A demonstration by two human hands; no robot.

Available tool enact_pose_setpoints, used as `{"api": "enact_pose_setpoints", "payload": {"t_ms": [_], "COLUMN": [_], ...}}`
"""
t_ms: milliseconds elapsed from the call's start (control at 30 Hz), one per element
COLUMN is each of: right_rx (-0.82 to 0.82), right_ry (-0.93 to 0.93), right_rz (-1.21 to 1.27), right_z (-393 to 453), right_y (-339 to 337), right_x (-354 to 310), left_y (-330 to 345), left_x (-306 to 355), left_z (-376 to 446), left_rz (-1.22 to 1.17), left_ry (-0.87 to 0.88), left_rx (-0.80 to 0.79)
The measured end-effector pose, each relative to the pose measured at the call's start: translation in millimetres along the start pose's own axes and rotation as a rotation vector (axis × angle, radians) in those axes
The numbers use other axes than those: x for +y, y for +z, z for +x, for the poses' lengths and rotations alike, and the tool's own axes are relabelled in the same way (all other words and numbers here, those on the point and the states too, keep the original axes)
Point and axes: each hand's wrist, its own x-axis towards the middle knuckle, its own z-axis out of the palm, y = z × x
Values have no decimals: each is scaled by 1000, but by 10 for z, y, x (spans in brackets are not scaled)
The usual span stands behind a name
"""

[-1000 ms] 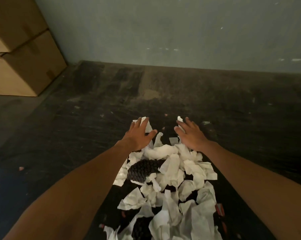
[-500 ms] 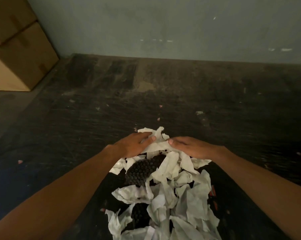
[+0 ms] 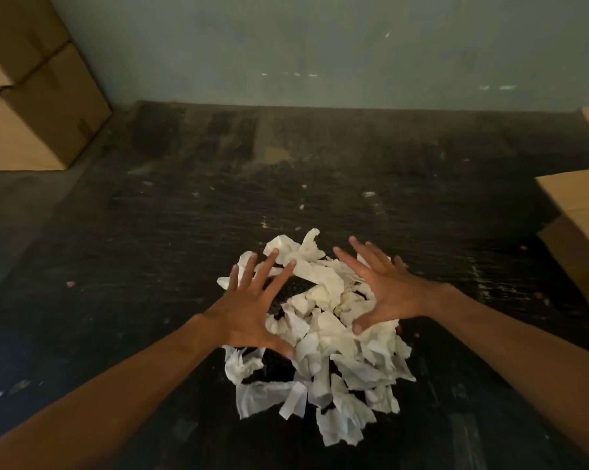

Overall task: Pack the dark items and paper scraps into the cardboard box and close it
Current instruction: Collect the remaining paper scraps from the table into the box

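Note:
A heap of white paper scraps (image 3: 333, 354) lies on the dark floor in the middle of the head view. A dark textured item (image 3: 291, 288) shows through the scraps near the top of the heap; another dark patch (image 3: 276, 366) shows lower down. My left hand (image 3: 252, 310) is spread flat with straight fingers over the left side of the heap. My right hand (image 3: 384, 286) is spread the same way over the right side, thumb down on the scraps. An open cardboard box (image 3: 577, 205) stands at the right edge, only partly in view.
Two stacked closed cardboard boxes (image 3: 32, 106) stand at the far left against the grey wall (image 3: 320, 45). The dark scuffed floor (image 3: 184, 215) carries small bits of debris around the heap.
Both hands have opened from drawing the scraps together and now spread wide over a tighter heap. The view has shifted, bringing the box at the right edge into sight.

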Motion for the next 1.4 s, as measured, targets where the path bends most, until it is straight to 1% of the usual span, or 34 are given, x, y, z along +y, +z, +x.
{"api": "enact_pose_setpoints", "payload": {"t_ms": [133, 200, 267, 367, 467, 500, 667, 700, 800, 867, 933, 967, 1100, 1233, 1400], "right_rx": [-104, -111, -95, -9, 178, 210, 334, 335, 243, 194, 174, 191, 331, 389, 525], "right_ry": [-50, -48, -50, -61, -128, -144, -161, -158, -144, -151, -123, -110, -102, -3, 14], "right_rz": [-148, -191, -254, -364, -437, -430, -331, -307, -253, -167, -38, 33, 300, 411, 516], "right_z": [258, 429, 569, 638, 588, 574, 559, 569, 613, 633, 608, 573, 362, 222, -37], "right_y": [163, 278, 393, 469, 587, 638, 812, 810, 670, 534, 401, 341, 168, -3, -313], "right_x": [-38, -46, -44, -14, 46, 59, 30, 12, -49, -73, -116, -139, -239, -326, -514], "left_y": [312, 477, 594, 708, 796, 822, 863, 847, 779, 701, 579, 500, 207, -144, -440], "left_x": [65, 62, 36, -16, -10, -8, 3, 19, 52, 68, 88, 104, 194, 357, 489], "left_z": [12, 92, 158, 199, 201, 213, 285, 301, 359, 388, 404, 406, 402, 358, 322], "left_rz": [33, 64, 107, 161, 98, 76, 94, 92, 98, 61, -48, -123, -330, -424, -705], "left_ry": [-26, -53, -93, -123, -120, -112, -78, -80, -104, -100, -102, -115, -135, -214, -303], "left_rx": [-84, -99, -68, 62, 186, 212, 331, 341, 298, 274, 271, 299, 423, 510, 596]}}
